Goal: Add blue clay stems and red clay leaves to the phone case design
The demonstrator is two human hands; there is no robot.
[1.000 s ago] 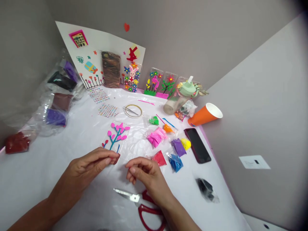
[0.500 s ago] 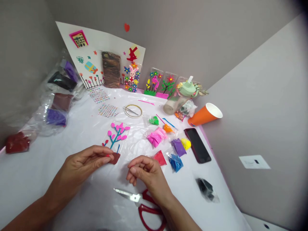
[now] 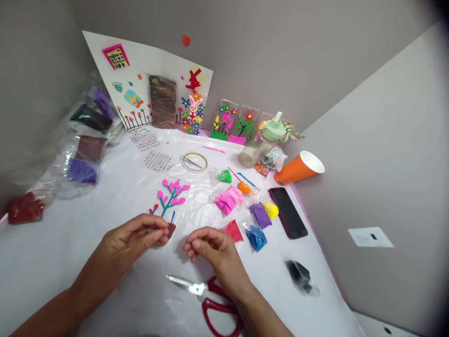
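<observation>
My left hand (image 3: 136, 241) is closed in a pinch at the lower edge of a clear decorated case (image 3: 171, 199), covering part of its brown base. What the fingers hold is too small to make out. On the case is a teal-stemmed plant with pink buds, with a short blue stem and small red buds beside it. To the right, apart from the left hand, my right hand (image 3: 210, 248) has curled fingers with thumb and forefinger together; anything between them is hidden. Red-handled scissors (image 3: 196, 286) lie under and beside my right wrist.
Bagged clay, including pink (image 3: 228, 199), purple (image 3: 260, 214) and blue (image 3: 256, 236), lies right of the case. Beyond are a phone (image 3: 289, 213), an orange cup (image 3: 298, 168) and a bottle (image 3: 261, 140). Gem sheets (image 3: 157, 161) and a ring (image 3: 194, 161) lie behind the case.
My left hand has shifted slightly right, covering more of the brown base, and the red bit seen at its fingertips is now hidden. My right hand has moved slightly left.
</observation>
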